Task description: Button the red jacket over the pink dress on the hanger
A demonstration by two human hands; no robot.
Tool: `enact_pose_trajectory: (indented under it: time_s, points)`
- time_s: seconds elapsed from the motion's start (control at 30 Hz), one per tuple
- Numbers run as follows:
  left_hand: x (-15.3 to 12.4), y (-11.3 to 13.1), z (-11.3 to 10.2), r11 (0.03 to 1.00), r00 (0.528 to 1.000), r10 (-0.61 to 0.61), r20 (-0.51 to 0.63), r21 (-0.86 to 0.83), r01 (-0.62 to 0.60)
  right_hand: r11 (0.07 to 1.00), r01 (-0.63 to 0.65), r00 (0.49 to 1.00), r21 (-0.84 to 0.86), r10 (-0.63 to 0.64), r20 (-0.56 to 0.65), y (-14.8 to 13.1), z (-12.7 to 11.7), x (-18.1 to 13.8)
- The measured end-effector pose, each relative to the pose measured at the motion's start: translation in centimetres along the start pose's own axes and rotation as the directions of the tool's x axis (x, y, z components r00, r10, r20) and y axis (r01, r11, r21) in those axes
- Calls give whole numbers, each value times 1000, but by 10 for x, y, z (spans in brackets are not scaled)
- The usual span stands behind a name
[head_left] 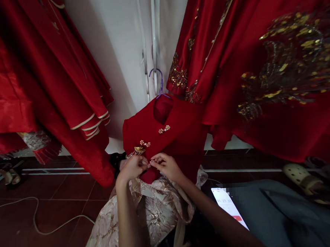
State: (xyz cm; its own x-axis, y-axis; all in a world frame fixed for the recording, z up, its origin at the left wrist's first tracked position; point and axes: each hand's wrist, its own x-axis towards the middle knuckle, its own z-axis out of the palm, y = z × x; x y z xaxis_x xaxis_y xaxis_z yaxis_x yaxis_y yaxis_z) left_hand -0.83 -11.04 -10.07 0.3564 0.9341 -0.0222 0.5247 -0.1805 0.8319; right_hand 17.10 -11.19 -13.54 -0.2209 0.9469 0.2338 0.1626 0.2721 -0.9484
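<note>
In front of me a red sleeveless top (180, 145) is on a purple hanger (161, 81), its lower part over my lap. Two pearly, flower-shaped clasps (164, 129) run down its slanted front, and a gold ornament (139, 150) sits below them on the left. At the lower front edge, my left hand (132, 166) and my right hand (167, 166) meet with fingertips pinched together. Between them is something small and pale that I cannot make out. Under my wrists lies shiny cream-and-gold patterned fabric (156, 213).
Red garments (81, 87) hang at left, and a red garment with gold sequins (297, 55) hangs at right. A lit phone (228, 209) lies on a grey surface (265, 214). A white cable (36, 217) crosses the tiled floor. A pale clog (299, 176) is at right.
</note>
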Motion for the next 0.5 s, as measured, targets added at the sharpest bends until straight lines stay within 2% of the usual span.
enact_pose_trajectory:
  time_s: [0.13, 0.27, 0.5]
  points:
    - [0, 0, 0, 995, 998, -50, 41, -85, 54, 990, 48, 998, -131, -51, -20, -6, 2, -4]
    - [0, -8, -1, 983, 989, -122, 88, -124, 132, 980, 72, 997, -185, -75, -8, -9, 5, -7]
    - [3, -11, 0, 989, 995, -73, 62, -126, 81, 968, 102, 995, -230, -104, 1, -9, 3, -4]
